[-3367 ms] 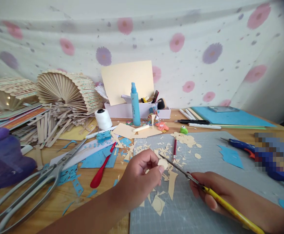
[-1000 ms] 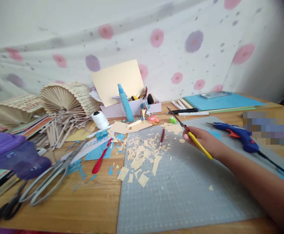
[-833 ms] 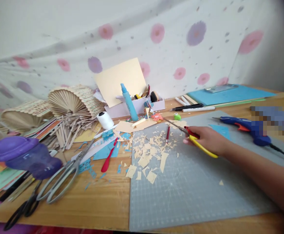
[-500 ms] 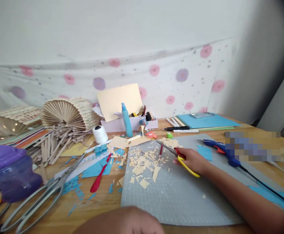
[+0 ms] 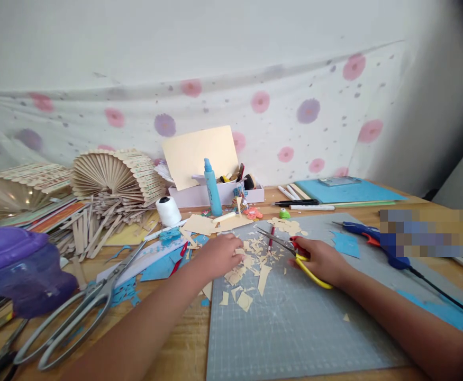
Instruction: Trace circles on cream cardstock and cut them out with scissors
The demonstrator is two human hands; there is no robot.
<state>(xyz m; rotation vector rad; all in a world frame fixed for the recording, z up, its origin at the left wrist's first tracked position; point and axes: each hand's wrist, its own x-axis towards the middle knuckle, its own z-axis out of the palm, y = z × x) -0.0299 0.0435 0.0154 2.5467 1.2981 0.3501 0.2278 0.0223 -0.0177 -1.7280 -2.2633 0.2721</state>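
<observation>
My right hand (image 5: 321,259) grips yellow-handled scissors (image 5: 281,243), whose blades point away to the upper left. Below and around the blades, cream paper scraps (image 5: 263,278) lie scattered on a grey cutting mat (image 5: 287,328). My left hand (image 5: 221,256) is over the left side of these scraps, with a gap between thumb and fingers and no object visible in it. Just beyond the scissor blades, a dark red pencil-like stick (image 5: 271,238) lies among the scraps. Small round cream cut-outs (image 5: 289,226) rest at the mat's far edge.
A blue glue gun (image 5: 374,241) with a black cord lies at right. Large metal scissors (image 5: 84,307) and a purple container (image 5: 20,270) occupy the left. Behind stand a thread spool (image 5: 168,211), a blue bottle (image 5: 212,190) and folding stick fans (image 5: 116,177).
My left hand has moved from the bottom edge forward to the paper scraps. My right hand still holds the scissors in nearly the same place. The view has shifted slightly.
</observation>
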